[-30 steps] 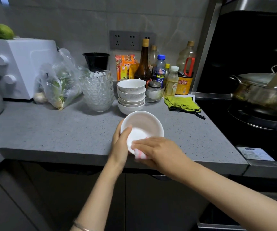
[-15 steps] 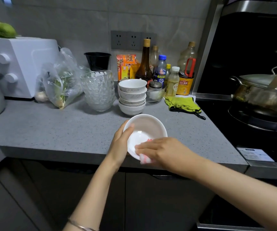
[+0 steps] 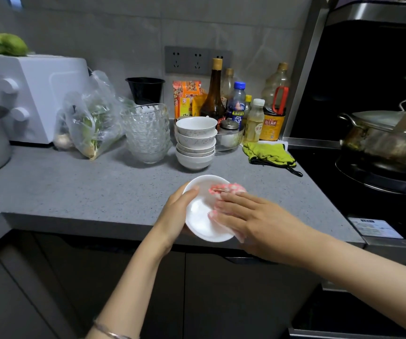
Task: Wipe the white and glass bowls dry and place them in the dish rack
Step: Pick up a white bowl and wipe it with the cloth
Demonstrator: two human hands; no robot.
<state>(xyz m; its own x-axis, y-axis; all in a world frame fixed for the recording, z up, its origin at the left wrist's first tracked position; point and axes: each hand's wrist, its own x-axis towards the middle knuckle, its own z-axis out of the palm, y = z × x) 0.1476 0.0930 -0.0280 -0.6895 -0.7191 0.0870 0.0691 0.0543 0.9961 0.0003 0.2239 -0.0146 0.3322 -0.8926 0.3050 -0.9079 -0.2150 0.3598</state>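
Observation:
My left hand point(image 3: 176, 214) grips the left rim of a white bowl point(image 3: 200, 217), held tilted over the counter's front edge. My right hand point(image 3: 248, 218) presses a pink-and-white cloth point(image 3: 225, 189) flat against the bowl's inside, fingers stretched out over it. Behind them stand a stack of white patterned bowls point(image 3: 196, 143) and, to its left, a stack of glass bowls point(image 3: 147, 133). No dish rack is in view.
The grey counter point(image 3: 75, 189) carries a white oven point(image 3: 31, 94), a plastic bag of greens point(image 3: 92, 123), bottles point(image 3: 237, 106) along the wall and a green cloth point(image 3: 269, 154). A lidded pot point(image 3: 387, 140) sits on the black stove at right.
The cloth has slid from the bowl's lower edge up into its far side, and my right fingers have spread flat. The bowl has tipped more towards me.

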